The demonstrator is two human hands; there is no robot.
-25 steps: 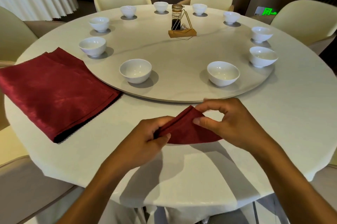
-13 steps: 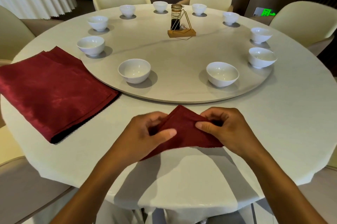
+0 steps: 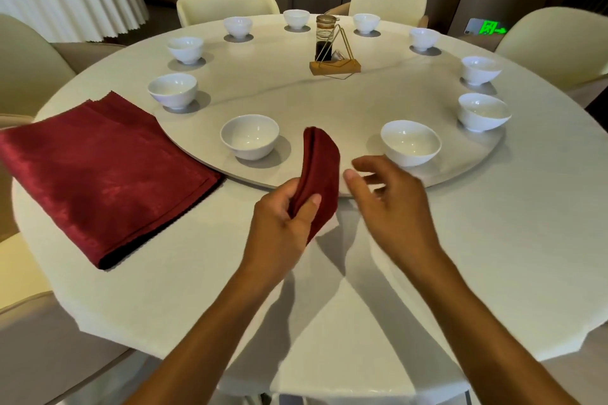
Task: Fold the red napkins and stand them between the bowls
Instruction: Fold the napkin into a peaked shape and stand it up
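Stack of red napkins (image 3: 98, 171) lying flat at table's left, my left hand (image 3: 283, 223) gripping a folded napkin (image 3: 320, 174) upright between two near bowls (image 3: 250, 136) (image 3: 410, 143), my right hand (image 3: 388, 197) hovering loose-fingered, holding nothing, green exit sign (image 3: 488, 28) glowing, unreadable.

Two bare forearms reach in from the bottom edge — no sleeves, watch or bracelet on either. The left hand (image 3: 284, 223) and right hand (image 3: 391, 207) wear no gloves or rings; short, plain nails show on fingers (image 3: 350, 175) — nothing painted.
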